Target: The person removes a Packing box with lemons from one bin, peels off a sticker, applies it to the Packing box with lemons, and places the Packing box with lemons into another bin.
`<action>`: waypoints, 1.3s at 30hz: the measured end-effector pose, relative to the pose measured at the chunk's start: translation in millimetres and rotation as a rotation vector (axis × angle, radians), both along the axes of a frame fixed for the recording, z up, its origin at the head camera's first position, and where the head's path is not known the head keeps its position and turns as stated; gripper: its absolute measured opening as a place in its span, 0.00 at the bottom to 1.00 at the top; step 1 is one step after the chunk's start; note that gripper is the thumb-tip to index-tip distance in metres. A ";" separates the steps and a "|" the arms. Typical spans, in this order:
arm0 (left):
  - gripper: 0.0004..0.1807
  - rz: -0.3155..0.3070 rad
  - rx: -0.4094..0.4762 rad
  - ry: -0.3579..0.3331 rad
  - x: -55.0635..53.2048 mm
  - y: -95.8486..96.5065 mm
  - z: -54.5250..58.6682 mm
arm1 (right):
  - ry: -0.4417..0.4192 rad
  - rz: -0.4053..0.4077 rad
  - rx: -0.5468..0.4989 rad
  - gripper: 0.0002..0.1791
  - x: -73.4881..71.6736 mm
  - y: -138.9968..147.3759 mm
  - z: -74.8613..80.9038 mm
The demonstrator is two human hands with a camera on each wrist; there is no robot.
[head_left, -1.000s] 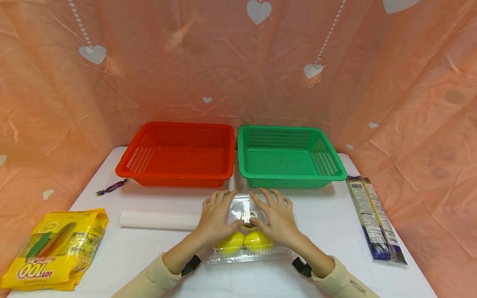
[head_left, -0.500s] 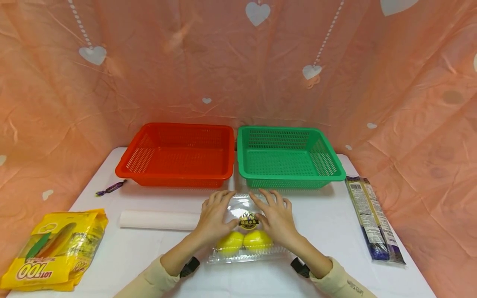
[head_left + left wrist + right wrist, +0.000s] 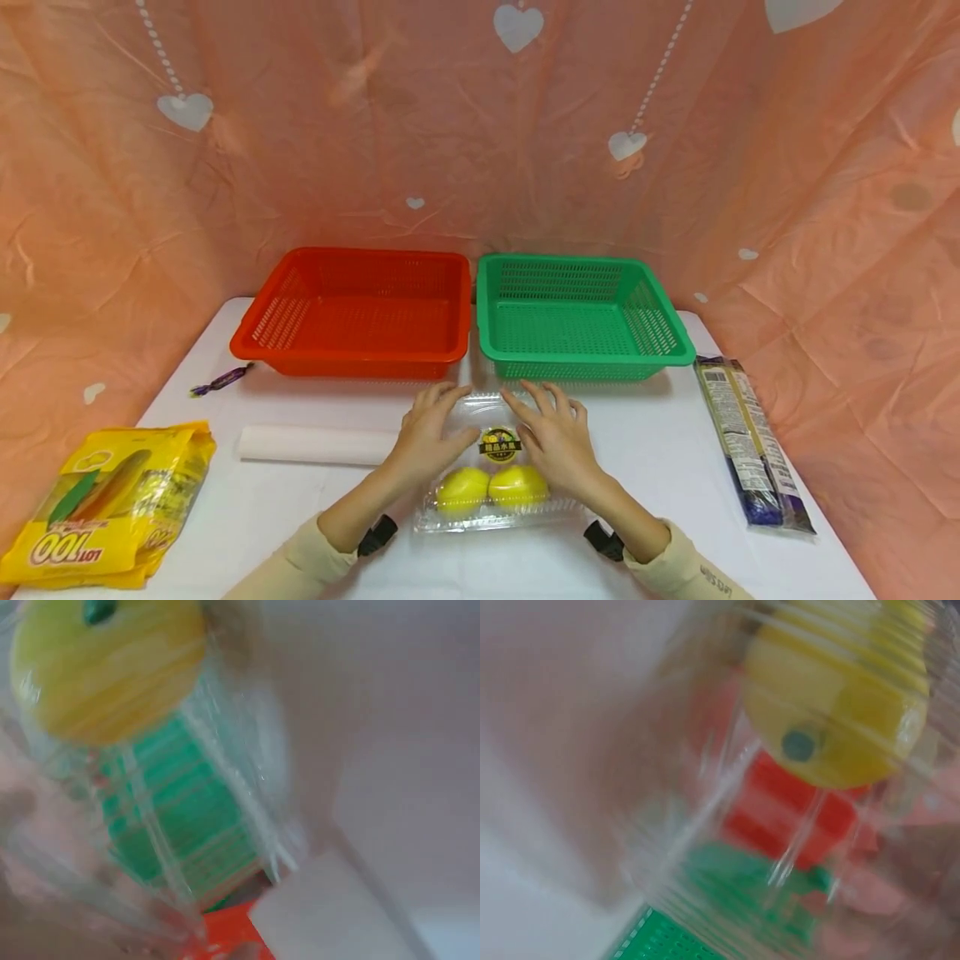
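A clear plastic clamshell box (image 3: 491,523) lies closed on the white table, with a gold-and-black label on its lid. Two yellow fruits (image 3: 517,487) show through its near part. My left hand (image 3: 429,432) is at the box's left side, fingers spread and thumb reaching inward over the lid. On the opposite side my right hand (image 3: 558,437) rests along the lid with its fingers extended toward the far edge. Through the clear wall in the left wrist view, one yellow fruit (image 3: 109,671) has a green stem stub; the right wrist view shows a yellow fruit (image 3: 832,697) similarly.
Behind the box stand a red basket (image 3: 348,367) and a green basket (image 3: 585,358), side by side. A white roll (image 3: 315,444) lies left of the box. Farther left are a yellow snack bag (image 3: 112,504) and a purple wrapped candy (image 3: 222,378). Flat purple packets (image 3: 753,446) lie right.
My left hand has shifted slightly left and its thumb has drawn away from the label. My right thumb has also pulled back to the right, so the label shows fully. The box stays put.
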State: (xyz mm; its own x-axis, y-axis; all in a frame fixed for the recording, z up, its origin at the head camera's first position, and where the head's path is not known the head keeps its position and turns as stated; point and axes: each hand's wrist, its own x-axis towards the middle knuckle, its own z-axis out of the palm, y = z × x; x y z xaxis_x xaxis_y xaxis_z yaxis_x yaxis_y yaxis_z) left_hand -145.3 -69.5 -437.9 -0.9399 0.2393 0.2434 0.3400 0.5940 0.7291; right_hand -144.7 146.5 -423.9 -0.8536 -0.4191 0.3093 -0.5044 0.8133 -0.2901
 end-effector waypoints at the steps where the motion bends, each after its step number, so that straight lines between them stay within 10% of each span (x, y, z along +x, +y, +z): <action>1: 0.33 0.008 -0.016 0.010 0.5 1.6 -0.8 | -0.006 -0.002 -0.005 0.27 0.2 -0.1 -0.3; 16: 0.30 0.010 0.070 0.040 0.0 4.9 -1.8 | 0.022 0.001 -0.007 0.27 1.3 -1.0 -1.3; 27: 0.37 0.039 0.227 -0.109 10.1 -15.8 -7.0 | -0.036 0.000 -0.035 0.26 4.2 0.9 6.9; 39: 0.41 0.066 0.253 -0.237 32.1 -33.7 -0.7 | -0.086 0.019 -0.344 0.28 -15.4 25.4 19.8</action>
State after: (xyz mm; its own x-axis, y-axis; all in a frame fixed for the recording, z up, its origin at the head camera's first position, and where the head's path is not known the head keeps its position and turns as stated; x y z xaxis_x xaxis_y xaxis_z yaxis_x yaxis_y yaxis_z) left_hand -113.1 -103.2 -438.6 -0.9888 0.1364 0.0607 0.1109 0.3992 0.9101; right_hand -160.1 171.9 -404.1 -0.8755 -0.3195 0.3625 -0.4807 0.6514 -0.5870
